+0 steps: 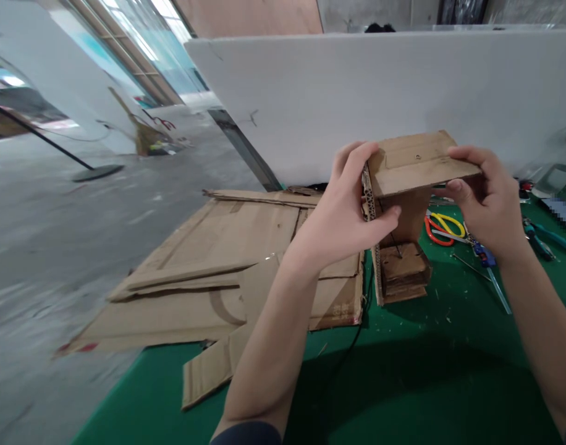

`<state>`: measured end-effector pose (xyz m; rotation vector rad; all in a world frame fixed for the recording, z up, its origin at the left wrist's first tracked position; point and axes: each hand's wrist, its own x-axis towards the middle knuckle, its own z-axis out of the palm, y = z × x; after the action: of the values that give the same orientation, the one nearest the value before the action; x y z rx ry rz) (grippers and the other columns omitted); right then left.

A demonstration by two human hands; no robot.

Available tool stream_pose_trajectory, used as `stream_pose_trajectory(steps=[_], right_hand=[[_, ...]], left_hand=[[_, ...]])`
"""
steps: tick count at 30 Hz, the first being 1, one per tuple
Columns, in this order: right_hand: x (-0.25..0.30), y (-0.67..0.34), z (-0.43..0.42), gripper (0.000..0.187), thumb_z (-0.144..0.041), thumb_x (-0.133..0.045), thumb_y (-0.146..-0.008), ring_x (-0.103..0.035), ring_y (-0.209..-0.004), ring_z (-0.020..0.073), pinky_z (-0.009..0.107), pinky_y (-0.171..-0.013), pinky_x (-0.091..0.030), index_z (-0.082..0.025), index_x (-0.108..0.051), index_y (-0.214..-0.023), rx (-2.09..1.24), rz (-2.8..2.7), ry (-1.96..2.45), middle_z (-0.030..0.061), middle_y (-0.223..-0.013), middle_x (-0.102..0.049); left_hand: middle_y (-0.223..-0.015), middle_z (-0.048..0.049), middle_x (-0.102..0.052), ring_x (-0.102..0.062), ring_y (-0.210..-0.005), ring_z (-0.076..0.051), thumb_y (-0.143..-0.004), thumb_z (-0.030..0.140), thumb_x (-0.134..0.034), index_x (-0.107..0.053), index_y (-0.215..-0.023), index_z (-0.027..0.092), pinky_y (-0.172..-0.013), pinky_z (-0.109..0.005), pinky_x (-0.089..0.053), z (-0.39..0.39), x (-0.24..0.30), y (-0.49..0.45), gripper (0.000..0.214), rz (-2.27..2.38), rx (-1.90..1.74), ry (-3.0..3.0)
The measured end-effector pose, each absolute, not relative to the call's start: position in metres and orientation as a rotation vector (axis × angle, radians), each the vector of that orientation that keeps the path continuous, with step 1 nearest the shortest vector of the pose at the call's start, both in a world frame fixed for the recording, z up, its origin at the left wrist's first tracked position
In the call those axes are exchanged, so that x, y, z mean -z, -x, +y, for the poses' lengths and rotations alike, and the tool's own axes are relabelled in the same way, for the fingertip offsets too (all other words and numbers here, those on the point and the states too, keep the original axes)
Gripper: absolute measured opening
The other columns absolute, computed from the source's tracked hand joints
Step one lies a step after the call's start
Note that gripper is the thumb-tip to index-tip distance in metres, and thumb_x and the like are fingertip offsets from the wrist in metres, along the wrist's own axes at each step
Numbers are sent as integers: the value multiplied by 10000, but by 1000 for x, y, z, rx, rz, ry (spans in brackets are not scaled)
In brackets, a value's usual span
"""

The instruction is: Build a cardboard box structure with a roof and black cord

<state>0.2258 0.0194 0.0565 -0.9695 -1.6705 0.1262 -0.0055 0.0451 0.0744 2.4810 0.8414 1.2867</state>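
A small cardboard structure (403,222) stands on the green table, with an upright side wall, a stack of cardboard blocks at its base and a flat cardboard piece (415,164) across its top. My left hand (350,198) grips the left side wall near the top, fingers behind and thumb in front. With fingers above and thumb below, my right hand (482,191) pinches the right end of the top piece. A small hole shows in that top piece. Inside, a thin dark rod or wire runs down toward the blocks; its upper end is hidden.
Large flattened cardboard sheets (218,235) lie on the left and overhang the green table (403,383). Scissors with red and yellow handles (445,228), a blue glue gun (484,253) and pliers (540,238) lie right. A white partition (380,93) stands behind.
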Motion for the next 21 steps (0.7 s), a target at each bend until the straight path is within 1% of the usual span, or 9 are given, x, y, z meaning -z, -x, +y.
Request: stream_pose_trajectory(steps=[2,4,6,8,11,14,18,19,21], right_hand=[[-55,-225,21,371,-384,-595,-909,-627,-904,127,262,-731,-613,-215,-562,-1237,-152,-1663,952,59,-1169,-622],[-54,-226,22,384,-422,-597,-902,-631,-922,145,287,-738,-618,-245,-561,-1240,-147,-1674,944,51,-1189,-618],[-54,-227,22,400,-466,-584,-900,-643,-945,170,317,-746,-618,-277,-549,-1251,-120,-1689,956,48,-1216,-614],[-55,-228,22,414,-502,-559,-905,-652,-971,193,344,-759,-614,-291,-537,-1261,-81,-1714,993,49,-1239,-614],[-57,-228,20,413,-513,-542,-910,-659,-977,205,363,-767,-608,-283,-540,-1253,-38,-1722,1032,54,-1238,-625],[-59,-227,17,412,-521,-534,-910,-660,-1003,218,353,-756,-600,-300,-536,-1258,-23,-1720,1081,66,-1247,-628],[-61,-224,13,452,-573,-500,-906,-654,-1043,230,338,-740,-592,-331,-508,-1287,-56,-1728,1166,72,-1287,-605],[-60,-224,12,478,-580,-498,-903,-651,-1051,227,330,-742,-589,-337,-482,-1314,-73,-1727,1180,75,-1293,-598],[-58,-226,11,571,-577,-511,-896,-649,-1051,212,315,-754,-581,-352,-372,-1402,-120,-1712,1178,83,-1308,-576]], left_hand=[[-1429,-84,-397,-379,-1392,-320,-791,271,-668,-403,-1344,315,-1201,-524,-319,45,-75,5,615,871,-1295,-2487],[-1420,-88,-406,-392,-1385,-324,-792,295,-673,-413,-1336,309,-1207,-524,-307,44,-75,4,604,897,-1298,-2493],[-1417,-89,-414,-396,-1384,-329,-799,356,-682,-421,-1327,311,-1207,-525,-304,44,-75,4,591,903,-1308,-2498],[-1418,-88,-427,-384,-1394,-334,-814,454,-668,-431,-1308,315,-1204,-527,-305,44,-75,3,566,897,-1331,-2489],[-1410,-89,-462,-364,-1417,-321,-864,569,-562,-456,-1274,306,-1198,-513,-311,42,-76,2,499,905,-1353,-2448],[-1397,-87,-491,-373,-1419,-300,-900,588,-488,-474,-1254,293,-1190,-490,-325,41,-77,1,461,917,-1362,-2415],[-1371,-79,-515,-427,-1378,-301,-867,593,-548,-486,-1237,289,-1161,-466,-365,40,-77,0,483,895,-1379,-2398],[-1360,-75,-522,-445,-1361,-300,-855,589,-572,-488,-1233,291,-1152,-461,-377,40,-77,0,488,887,-1382,-2395],[-1341,-69,-531,-476,-1327,-297,-840,579,-602,-494,-1221,293,-1132,-454,-398,41,-76,0,489,879,-1389,-2388]])
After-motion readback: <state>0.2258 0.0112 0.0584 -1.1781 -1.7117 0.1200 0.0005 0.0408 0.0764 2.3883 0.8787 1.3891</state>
